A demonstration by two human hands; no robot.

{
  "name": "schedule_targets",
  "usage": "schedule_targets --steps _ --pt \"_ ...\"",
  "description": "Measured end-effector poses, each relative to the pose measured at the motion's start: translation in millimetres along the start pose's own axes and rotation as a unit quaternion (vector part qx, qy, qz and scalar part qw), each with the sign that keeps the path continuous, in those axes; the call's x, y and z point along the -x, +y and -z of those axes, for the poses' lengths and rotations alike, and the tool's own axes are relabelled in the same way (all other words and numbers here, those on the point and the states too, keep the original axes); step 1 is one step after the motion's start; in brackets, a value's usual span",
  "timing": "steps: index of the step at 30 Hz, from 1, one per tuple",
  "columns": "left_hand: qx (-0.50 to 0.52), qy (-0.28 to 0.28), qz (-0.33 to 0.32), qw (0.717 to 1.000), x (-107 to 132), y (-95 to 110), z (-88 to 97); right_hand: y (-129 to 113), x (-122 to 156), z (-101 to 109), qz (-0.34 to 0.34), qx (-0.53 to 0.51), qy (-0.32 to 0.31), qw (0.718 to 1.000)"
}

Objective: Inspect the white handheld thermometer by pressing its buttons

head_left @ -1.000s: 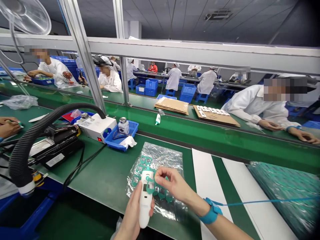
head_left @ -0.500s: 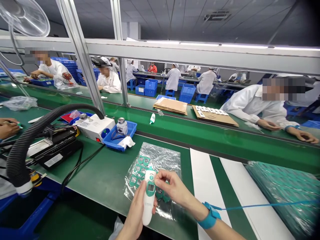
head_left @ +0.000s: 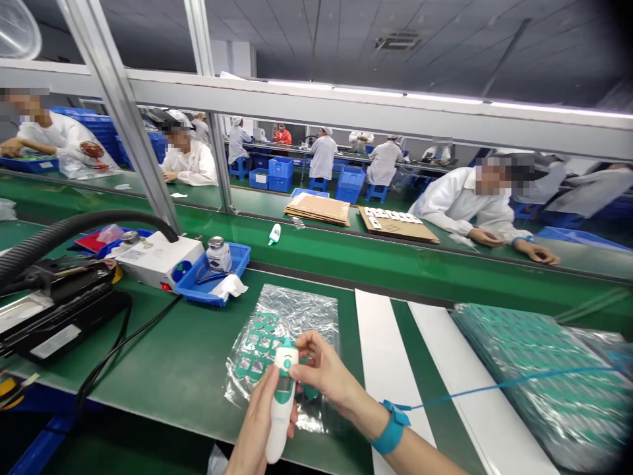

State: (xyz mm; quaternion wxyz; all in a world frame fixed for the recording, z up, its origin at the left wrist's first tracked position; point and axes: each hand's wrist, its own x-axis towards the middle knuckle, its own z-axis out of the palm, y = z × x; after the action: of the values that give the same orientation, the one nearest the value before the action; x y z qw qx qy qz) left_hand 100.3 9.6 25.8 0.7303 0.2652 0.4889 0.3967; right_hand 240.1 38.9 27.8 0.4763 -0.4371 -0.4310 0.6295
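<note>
A white and green ear thermometer is upright in my left hand, whose fingers are wrapped round its handle. The thermometer's button and small dark screen face me, and its green probe tip points away. My right hand grips the thermometer's head from the right side, thumb near the button and fingertips partly hidden behind it. Under both hands lies a clear plastic bag with several green screen frames on it. A blue wrist strap with a cord is round my right wrist.
Left are a blue tray with a bottle, a white box and a black hose. White strips and bagged green parts lie right. Another thermometer rests on the green belt. A co-worker sits opposite.
The view has swung right, so the bench things appear further left. My right hand's thumb and fingers have shifted from beside the thermometer's screen up to its head. My left hand keeps its hold.
</note>
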Motion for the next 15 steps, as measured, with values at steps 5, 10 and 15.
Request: schedule_targets --steps 5,10,15 --pt "-0.037 -0.021 0.041 0.998 -6 -11 -2.0 3 12 7 0.025 -0.072 -0.041 0.996" --pt "-0.063 -0.049 0.058 0.995 -19 -25 -11.8 3 29 25 0.087 -0.018 -0.004 0.996" --pt "-0.076 -0.122 0.094 0.985 -27 -33 -46.8 0 34 83 0.084 0.134 0.027 0.987"
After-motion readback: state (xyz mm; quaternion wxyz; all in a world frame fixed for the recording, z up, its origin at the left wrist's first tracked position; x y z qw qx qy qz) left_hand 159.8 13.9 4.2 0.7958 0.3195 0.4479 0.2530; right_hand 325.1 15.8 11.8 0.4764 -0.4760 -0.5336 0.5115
